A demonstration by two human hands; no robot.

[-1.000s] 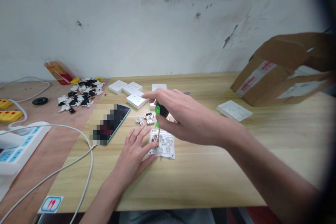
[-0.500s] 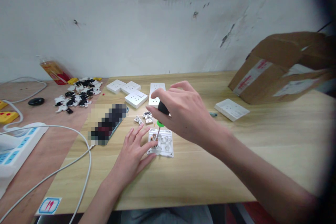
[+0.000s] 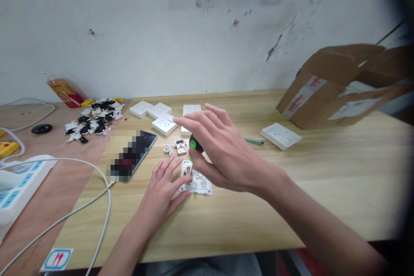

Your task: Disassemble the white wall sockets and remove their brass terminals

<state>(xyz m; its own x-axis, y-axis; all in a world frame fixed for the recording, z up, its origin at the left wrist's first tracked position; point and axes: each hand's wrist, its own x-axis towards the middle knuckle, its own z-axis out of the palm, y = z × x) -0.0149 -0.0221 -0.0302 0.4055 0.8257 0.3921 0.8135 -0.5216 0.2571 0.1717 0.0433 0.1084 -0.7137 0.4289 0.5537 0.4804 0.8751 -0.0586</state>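
Observation:
A white socket module (image 3: 202, 186) lies open side up on the wooden table (image 3: 246, 220), its metal contacts showing. My left hand (image 3: 163, 189) rests flat beside it, fingers spread, fingertips pressing its left edge. My right hand (image 3: 223, 155) hovers over the module and holds a screwdriver (image 3: 194, 143) with a black and green handle upright. The thumb and palm grip the handle while the other fingers stretch out. The tip is hidden behind my hand. A few small white parts (image 3: 176, 146) lie just behind the module.
Several white sockets (image 3: 161, 123) sit at the back, one more (image 3: 280, 135) to the right beside a teal pen (image 3: 254, 141). An open cardboard box (image 3: 339, 86) stands far right. Left: a phone (image 3: 132, 155), a parts pile (image 3: 95, 120), a power strip (image 3: 19, 181) and white cable (image 3: 97, 207).
My right hand has turned on the screwdriver handle, its fingers curling and then stretching out again, and it has dropped slightly. My left hand has stayed on the module.

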